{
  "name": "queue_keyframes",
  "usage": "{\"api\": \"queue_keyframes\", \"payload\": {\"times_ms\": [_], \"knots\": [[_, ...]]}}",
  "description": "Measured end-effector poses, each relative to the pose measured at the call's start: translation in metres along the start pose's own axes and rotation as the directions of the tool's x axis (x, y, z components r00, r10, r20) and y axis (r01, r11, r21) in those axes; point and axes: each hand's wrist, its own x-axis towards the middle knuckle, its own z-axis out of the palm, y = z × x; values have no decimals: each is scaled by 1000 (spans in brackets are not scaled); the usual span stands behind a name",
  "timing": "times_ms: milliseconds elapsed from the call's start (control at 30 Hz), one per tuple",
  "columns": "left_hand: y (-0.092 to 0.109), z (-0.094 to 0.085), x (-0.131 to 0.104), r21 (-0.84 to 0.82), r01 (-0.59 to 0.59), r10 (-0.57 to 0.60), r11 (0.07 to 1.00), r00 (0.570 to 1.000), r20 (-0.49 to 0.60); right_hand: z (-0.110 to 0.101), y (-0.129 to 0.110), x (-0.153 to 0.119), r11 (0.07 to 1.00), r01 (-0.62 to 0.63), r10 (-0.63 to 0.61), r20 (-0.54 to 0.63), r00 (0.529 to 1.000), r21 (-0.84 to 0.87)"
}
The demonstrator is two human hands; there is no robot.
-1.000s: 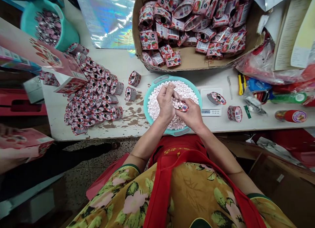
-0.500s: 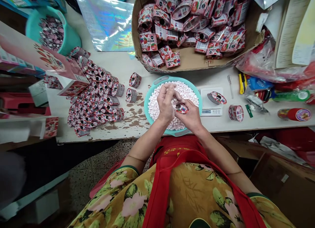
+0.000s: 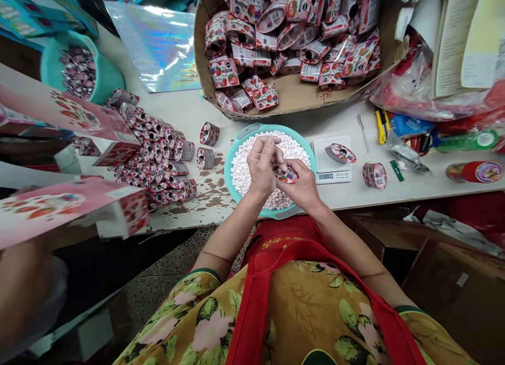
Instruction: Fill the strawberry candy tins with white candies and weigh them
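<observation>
Over a turquoise basin (image 3: 230,189) of small white-pink candy pieces (image 3: 242,168), both my hands meet close together. My right hand (image 3: 302,183) grips a small strawberry-print carton (image 3: 287,176) with a patterned face turned up. My left hand (image 3: 262,168) is curled beside that carton, its fingers bent toward the carton's top; what lies inside them is hidden. On a white digital scale (image 3: 334,175) right of the basin rests a similar carton (image 3: 341,152). Another carton (image 3: 374,175) stands farther right on the table.
Many stacked cartons (image 3: 158,160) fill the table's left, near a turquoise bucket (image 3: 106,75) of small wrapped pieces. A large cardboard box (image 3: 292,102) of cartons lies behind the basin. At the left, another person's blurred hand (image 3: 23,286) is by a pink display box (image 3: 79,207).
The other person's hand and a pink display box have come into view at the left. The whole view has shifted slightly. My hands keep nearly the same pose around the carton.
</observation>
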Motion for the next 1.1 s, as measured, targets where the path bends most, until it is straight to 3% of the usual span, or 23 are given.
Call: {"api": "queue_keyframes", "payload": {"times_ms": [67,133,267,333,367,433,500,533,567,600,633,700,767,833,900,967,1000,1100], "knots": [[1,4,-2,51,41,-47,998,991,126,-2,4,0,999,-38,38,-9,999,21],[4,9,-2,88,46,-61,995,983,171,-10,8,-1,996,-50,51,-16,999,72],[3,21,17,181,-118,110,976,993,51,-51,21,-17,979,-2,-12,65,998,206],[-15,32,35,371,-236,175,898,966,192,-81,35,-34,974,-37,18,83,996,226],[-30,39,44,485,-319,165,815,928,333,-95,44,-43,976,-70,60,52,997,206],[-65,59,58,639,-526,30,561,784,620,-122,64,-62,980,-148,161,-88,983,131],[-100,82,68,648,-696,-200,309,619,760,-142,84,-74,977,-207,215,-243,946,56],[-114,92,71,635,-740,-297,221,568,767,-149,93,-76,975,-220,218,-297,930,29],[-123,98,73,633,-757,-356,164,552,754,-154,102,-75,975,-224,212,-341,916,6],[-127,102,75,645,-752,-369,139,565,738,-157,110,-71,976,-218,196,-379,905,-17],[-124,101,75,670,-729,-330,138,604,725,-157,117,-64,978,-203,170,-401,900,-43],[-102,84,72,734,-655,-106,180,729,676,-151,127,-43,984,-152,100,-429,898,-90],[-61,50,63,803,-554,197,220,831,520,-139,136,-19,987,-104,40,-428,903,-125],[-14,2,56,909,-361,436,207,866,245,-124,142,3,985,-94,27,-410,912,-144],[21,-52,57,988,-15,569,152,819,-75,-113,145,17,980,-107,38,-375,926,-165],[38,-103,68,952,303,527,48,802,-282,-109,140,24,969,-93,2,-370,929,-228],[39,-124,77,914,407,476,-7,805,-355,-111,133,27,960,-67,-44,-383,923,-272],[25,-172,105,846,517,262,-129,841,-473,-130,99,51,910,73,-260,-424,867,-409]]}}
